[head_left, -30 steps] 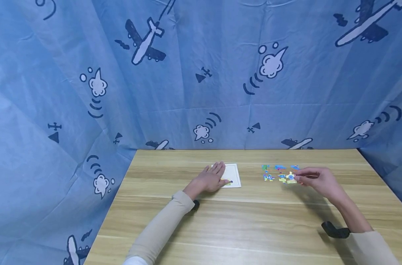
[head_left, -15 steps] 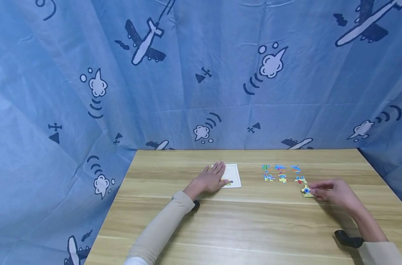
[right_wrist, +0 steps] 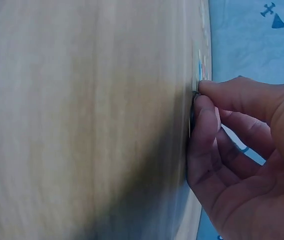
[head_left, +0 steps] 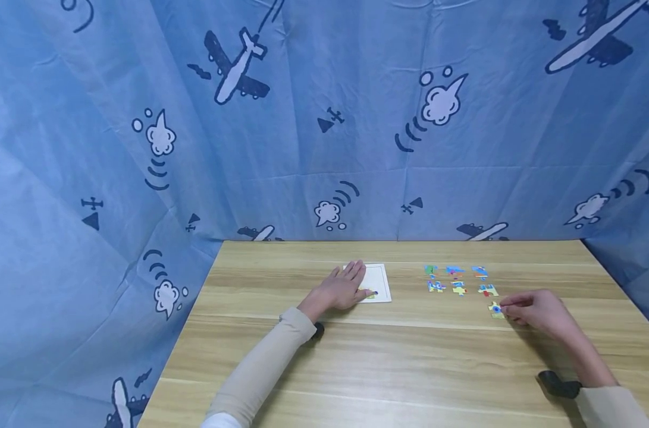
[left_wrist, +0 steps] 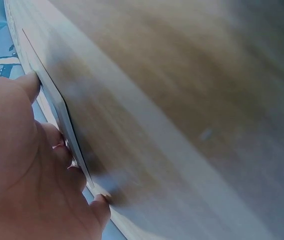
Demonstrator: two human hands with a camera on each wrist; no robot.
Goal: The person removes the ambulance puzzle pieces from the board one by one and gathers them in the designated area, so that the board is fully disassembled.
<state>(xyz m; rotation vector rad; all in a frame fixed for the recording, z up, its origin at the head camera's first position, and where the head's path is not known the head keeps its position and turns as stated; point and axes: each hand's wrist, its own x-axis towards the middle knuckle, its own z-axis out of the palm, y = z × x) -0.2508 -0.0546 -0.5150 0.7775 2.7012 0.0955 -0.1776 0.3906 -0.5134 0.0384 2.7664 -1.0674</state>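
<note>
My left hand (head_left: 339, 290) lies with straight fingers on a white puzzle tray (head_left: 379, 278), covering its left part. By the thumb a bit of yellow puzzle shows in the tray. The left wrist view has the tray's edge (left_wrist: 64, 112) beside the fingers. My right hand (head_left: 541, 311) pinches a yellow jigsaw piece (head_left: 496, 310) with a blue round spot, low over the table at the front right of the loose pieces. In the right wrist view the thumb and index finger (right_wrist: 206, 112) meet at the table surface, mostly hiding the piece.
Several loose jigsaw pieces lie in two rows right of the tray, among them a green one (head_left: 430, 270), a blue one (head_left: 479, 271) and a red and yellow one (head_left: 487, 290). A blue airplane-print curtain (head_left: 281, 148) hangs behind the wooden table (head_left: 388, 368).
My right hand has drawn the yellow jigsaw piece out of the front row, toward me and to the right, then stayed there. The left hand has kept its place on the tray.
</note>
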